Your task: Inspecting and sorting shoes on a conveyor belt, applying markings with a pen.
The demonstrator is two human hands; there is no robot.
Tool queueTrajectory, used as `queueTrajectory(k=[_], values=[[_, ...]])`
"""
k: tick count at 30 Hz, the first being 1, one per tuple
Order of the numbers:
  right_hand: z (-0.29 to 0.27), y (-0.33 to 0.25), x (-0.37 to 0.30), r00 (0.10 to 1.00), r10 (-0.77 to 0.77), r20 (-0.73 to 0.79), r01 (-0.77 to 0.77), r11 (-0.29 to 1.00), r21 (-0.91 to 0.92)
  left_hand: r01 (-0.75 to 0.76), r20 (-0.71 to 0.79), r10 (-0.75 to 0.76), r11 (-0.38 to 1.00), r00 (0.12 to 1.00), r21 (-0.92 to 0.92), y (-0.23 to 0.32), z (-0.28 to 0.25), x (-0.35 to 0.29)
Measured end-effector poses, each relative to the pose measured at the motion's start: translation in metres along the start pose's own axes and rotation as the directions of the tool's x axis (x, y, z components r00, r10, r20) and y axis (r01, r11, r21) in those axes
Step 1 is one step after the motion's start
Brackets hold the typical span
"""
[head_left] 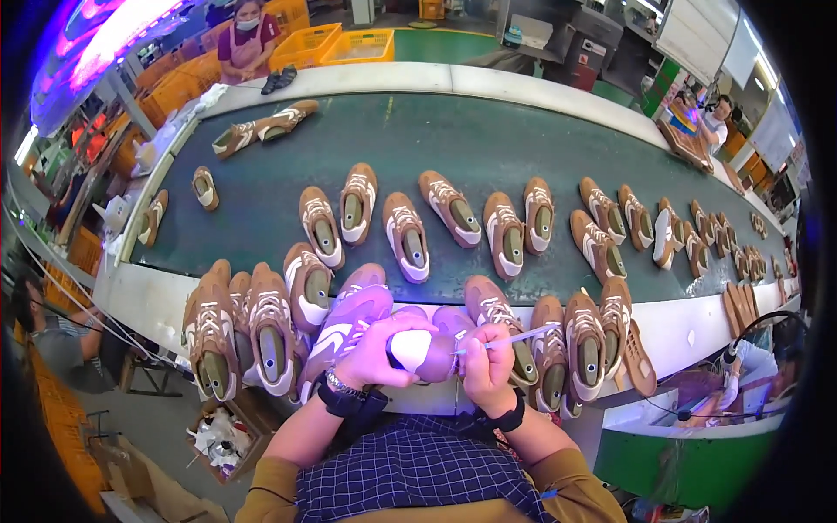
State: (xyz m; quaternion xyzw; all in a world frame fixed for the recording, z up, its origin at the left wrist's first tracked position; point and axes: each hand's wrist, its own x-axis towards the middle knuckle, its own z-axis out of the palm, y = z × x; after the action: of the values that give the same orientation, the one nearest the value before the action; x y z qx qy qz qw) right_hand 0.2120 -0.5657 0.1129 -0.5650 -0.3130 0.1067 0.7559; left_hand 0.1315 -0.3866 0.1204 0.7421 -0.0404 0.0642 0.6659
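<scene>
My left hand (373,356) is closed around a brown sneaker (440,359), which shows a white patch at its heel end. In the fingers of my right hand (488,373) is a slim pale stick, a pen or a fine brush (534,333). Its thin tip points left and meets, or nearly meets, the sneaker's brown side. Purple-tinted light falls on the work and on a white-striped sneaker (344,324) just beyond my left hand. Upright brown sneakers (272,327) crowd the ledge at left, and more (584,336) line it at right.
A green conveyor belt (488,131) ahead carries many laced brown sneakers (405,235). Its pale border (139,301) runs along my side. Loose soles (641,362) lie at right. An open carton (225,443) stands at lower left. Co-workers (247,39) are around the belt.
</scene>
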Motion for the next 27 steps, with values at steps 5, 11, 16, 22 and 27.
queueTrajectory(k=[5, 11, 16, 22, 27], values=[[-0.004, 0.001, -0.001, 0.999, -0.033, -0.002, 0.033, 0.988, -0.154, 0.007, -0.008, -0.007, 1.0, 1.0, 0.016, 0.001, 0.004, 0.001], [-0.012, -0.003, 0.0, 0.998, -0.055, 0.036, 0.063, 0.964, -0.26, -0.02, 0.002, 0.02, 0.999, 1.0, 0.032, 0.0, 0.008, 0.003], [-0.016, -0.004, 0.0, 0.998, -0.042, 0.037, 0.048, 0.984, -0.17, -0.009, -0.003, 0.009, 1.0, 1.0, -0.005, 0.0, 0.011, 0.006], [-0.02, -0.008, 0.001, 0.977, -0.188, 0.097, 0.21, 0.92, -0.33, -0.015, 0.0, 0.015, 1.0, 1.0, 0.013, 0.002, 0.014, 0.007], [-0.016, -0.012, -0.001, 0.994, 0.099, -0.049, -0.102, 0.993, -0.063, -0.019, -0.005, 0.02, 0.999, 1.0, 0.041, 0.0, 0.018, 0.007]])
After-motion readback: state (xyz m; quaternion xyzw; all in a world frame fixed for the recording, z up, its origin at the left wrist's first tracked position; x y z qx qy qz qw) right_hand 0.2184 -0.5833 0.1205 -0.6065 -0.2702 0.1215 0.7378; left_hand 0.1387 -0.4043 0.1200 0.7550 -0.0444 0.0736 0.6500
